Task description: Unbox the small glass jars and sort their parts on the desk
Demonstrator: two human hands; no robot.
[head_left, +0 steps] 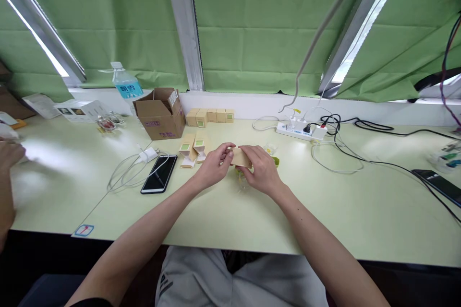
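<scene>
Between my two hands, above the table, is a small tan cardboard box (240, 157). My left hand (217, 165) pinches its left end with thumb and fingers. My right hand (260, 167) wraps round its right side, thumb below and fingers on top. Below the hands lies a clear plastic item (242, 182), partly hidden. A green piece (275, 161) shows just beyond my right hand, near a small clear packet (270, 148). Left of my left hand lie two unfolded cartons (188, 150) with green labels.
Several small tan boxes (212, 115) stand in rows at the back beside an open brown carton (160, 117). A phone (159, 174) and a coiled white cable (124, 172) lie left. A power strip (300, 131) with cables sits right. Another person's hand (10, 153) is at far left.
</scene>
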